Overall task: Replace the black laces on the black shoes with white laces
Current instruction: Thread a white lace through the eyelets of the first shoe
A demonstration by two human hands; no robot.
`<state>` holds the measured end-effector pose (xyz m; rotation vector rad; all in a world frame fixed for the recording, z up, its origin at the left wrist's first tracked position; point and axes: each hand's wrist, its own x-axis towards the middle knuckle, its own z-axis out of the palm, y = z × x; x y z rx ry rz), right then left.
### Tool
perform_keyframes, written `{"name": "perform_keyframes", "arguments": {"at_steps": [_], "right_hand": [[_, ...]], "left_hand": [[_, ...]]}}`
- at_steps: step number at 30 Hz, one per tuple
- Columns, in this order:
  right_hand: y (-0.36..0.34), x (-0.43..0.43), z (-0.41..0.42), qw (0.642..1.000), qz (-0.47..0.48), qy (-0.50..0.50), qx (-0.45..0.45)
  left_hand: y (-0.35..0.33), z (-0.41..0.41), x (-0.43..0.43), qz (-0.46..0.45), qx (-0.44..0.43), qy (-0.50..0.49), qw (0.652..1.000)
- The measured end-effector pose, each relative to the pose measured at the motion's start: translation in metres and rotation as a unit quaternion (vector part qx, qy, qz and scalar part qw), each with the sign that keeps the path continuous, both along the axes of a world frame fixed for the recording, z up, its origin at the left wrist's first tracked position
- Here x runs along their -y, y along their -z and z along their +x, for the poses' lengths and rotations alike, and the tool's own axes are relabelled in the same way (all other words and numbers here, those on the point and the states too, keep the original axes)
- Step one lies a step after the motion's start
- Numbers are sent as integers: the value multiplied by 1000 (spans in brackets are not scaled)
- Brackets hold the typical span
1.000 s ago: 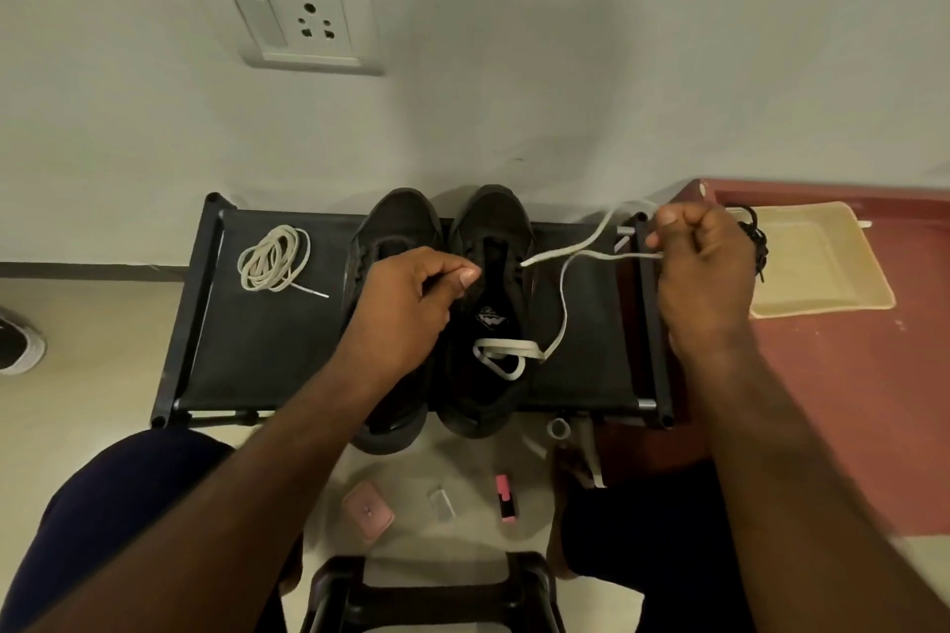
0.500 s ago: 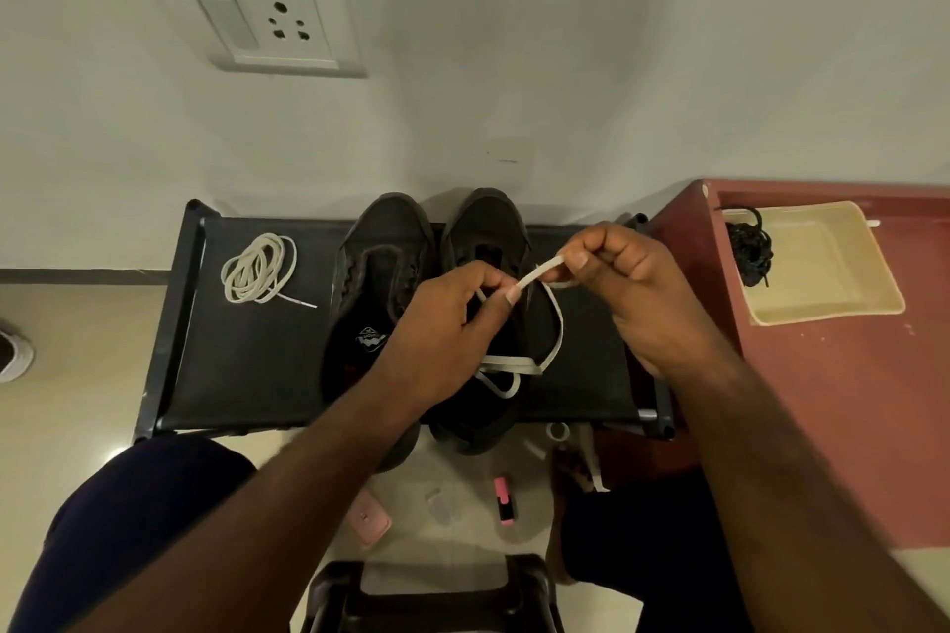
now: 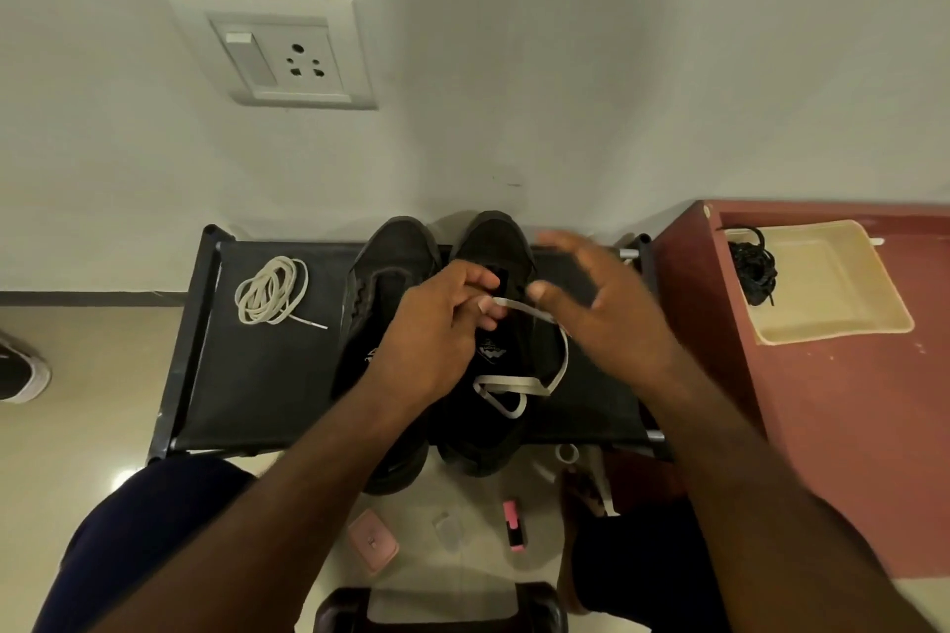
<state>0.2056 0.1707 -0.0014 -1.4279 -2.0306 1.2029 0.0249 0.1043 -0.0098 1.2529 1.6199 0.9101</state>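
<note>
Shoes, two black ones, sit side by side on a low black rack point(image 3: 216, 375) against the wall, their long axes running away from the person, toes toward the wall and heels hanging over the rack's near edge. At the rack's left end lies a coiled white lace point(image 3: 271, 290), one loose tip trailing out to the right. Next comes the left shoe point(image 3: 390, 262), largely covered by the left hand point(image 3: 437, 339), whose fingers are closed in a pinch on the end of a second white lace point(image 3: 519, 383). That lace runs rightward from the pinch, curves down along the right shoe point(image 3: 496, 242) and crosses its eyelets nearest the heel in a flat band with a small loop below. The right hand point(image 3: 601, 308) hovers over the right shoe's outer side with fingers spread open and blurred, thumb tip just beside the lace; whether it touches cannot be told. Farther right, on a red surface point(image 3: 848, 427), a cream tray point(image 3: 833, 293) holds a bundle of black laces point(image 3: 753, 270) at its left edge.
</note>
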Motion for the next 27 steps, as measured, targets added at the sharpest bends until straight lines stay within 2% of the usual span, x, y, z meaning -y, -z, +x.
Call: {"name": "perform_keyframes", "arguments": {"at_steps": [2, 3, 6, 9, 11, 14, 17, 20, 27], "right_hand": [[4, 4, -10, 994, -53, -74, -66], [7, 5, -12, 990, -70, -80, -91], [11, 2, -16, 989, -62, -23, -132], [18, -15, -13, 993, -14, 84, -79], [24, -29, -7, 987, -18, 154, -53], [30, -37, -4, 977, -45, 197, -63], [37, -36, -8, 982, -49, 176, -50], [40, -35, -11, 988, -56, 137, -35], [42, -45, -15, 995, -46, 85, -37]], "left_hand": [[0, -1, -7, 17, -9, 3, 1000], [-1, -2, -11, 21, -25, 3, 999], [-5, -1, -22, 15, -27, 11, 999], [-7, -1, -32, 7, 7, -20, 1000], [-5, -3, -44, 16, -79, -30, 996], [2, 0, -61, -27, -223, 43, 973], [13, 4, -74, -61, -318, 87, 942], [19, 5, -82, -49, -379, 103, 918], [30, -6, -82, 12, -316, 85, 945]]}}
